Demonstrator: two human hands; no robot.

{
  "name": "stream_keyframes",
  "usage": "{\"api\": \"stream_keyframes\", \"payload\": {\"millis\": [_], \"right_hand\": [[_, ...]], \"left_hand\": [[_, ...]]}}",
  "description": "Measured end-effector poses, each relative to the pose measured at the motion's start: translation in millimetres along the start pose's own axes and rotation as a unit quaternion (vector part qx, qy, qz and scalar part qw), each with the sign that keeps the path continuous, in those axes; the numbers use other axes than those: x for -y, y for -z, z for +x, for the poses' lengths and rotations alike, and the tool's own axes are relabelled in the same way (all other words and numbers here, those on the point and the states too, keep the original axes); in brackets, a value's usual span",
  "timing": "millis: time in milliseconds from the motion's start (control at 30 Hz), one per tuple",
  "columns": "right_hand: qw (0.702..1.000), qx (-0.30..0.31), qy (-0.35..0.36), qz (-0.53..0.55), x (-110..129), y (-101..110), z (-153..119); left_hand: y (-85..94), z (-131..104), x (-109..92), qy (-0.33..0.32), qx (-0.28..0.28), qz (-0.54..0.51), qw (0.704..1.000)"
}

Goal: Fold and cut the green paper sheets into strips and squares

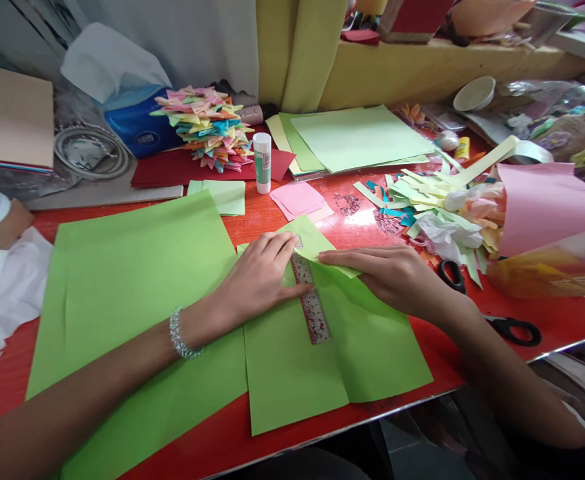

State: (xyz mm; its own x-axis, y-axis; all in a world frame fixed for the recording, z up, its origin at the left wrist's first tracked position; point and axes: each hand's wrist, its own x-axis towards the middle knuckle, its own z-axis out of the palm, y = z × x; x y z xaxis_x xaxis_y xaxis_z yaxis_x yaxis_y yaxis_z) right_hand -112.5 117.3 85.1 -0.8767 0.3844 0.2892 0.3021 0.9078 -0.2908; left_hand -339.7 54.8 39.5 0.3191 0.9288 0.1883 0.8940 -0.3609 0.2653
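My left hand (257,280), with a beaded bracelet (181,333) at the wrist, holds a clear patterned ruler (316,319) down, its thumb and fingertips pressing on it. The ruler lies on a green sheet of paper (292,387), which has a crease to the right of the ruler. Against the ruler's upper right edge, part of this sheet is lifted and bent over. My right hand (397,275) is closed on that lifted part, its fingers straight and together on top; the thumb is hidden. A larger green sheet (137,300) lies flat under my left forearm.
Black-handled scissors (515,330) lie at right beside paper strips (442,193) and a pink container (547,207). Behind are pink squares (299,199), a glue stick (262,163), a folded-paper piece (209,127) and pale green sheets (362,137). The red table's front edge (322,435) is near.
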Motion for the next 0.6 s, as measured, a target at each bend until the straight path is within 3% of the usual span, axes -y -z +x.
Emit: {"api": "stream_keyframes", "payload": {"millis": [333, 500, 600], "right_hand": [[0.999, 0.006, 0.049, 0.018, 6.8, 6.4, 0.3], [0.994, 0.009, 0.086, 0.063, 11.6, 9.2, -0.9], [0.99, 0.031, 0.074, 0.115, 16.9, 13.1, -1.4]], "left_hand": [[-0.8, 0.2, 1.4, 0.0, 0.006, 0.006, 1.0], [0.9, -0.2, 1.8, -0.013, 0.01, 0.004, 1.0], [1.5, -1.1, 1.5, -0.017, 0.017, 0.009, 1.0]]}}
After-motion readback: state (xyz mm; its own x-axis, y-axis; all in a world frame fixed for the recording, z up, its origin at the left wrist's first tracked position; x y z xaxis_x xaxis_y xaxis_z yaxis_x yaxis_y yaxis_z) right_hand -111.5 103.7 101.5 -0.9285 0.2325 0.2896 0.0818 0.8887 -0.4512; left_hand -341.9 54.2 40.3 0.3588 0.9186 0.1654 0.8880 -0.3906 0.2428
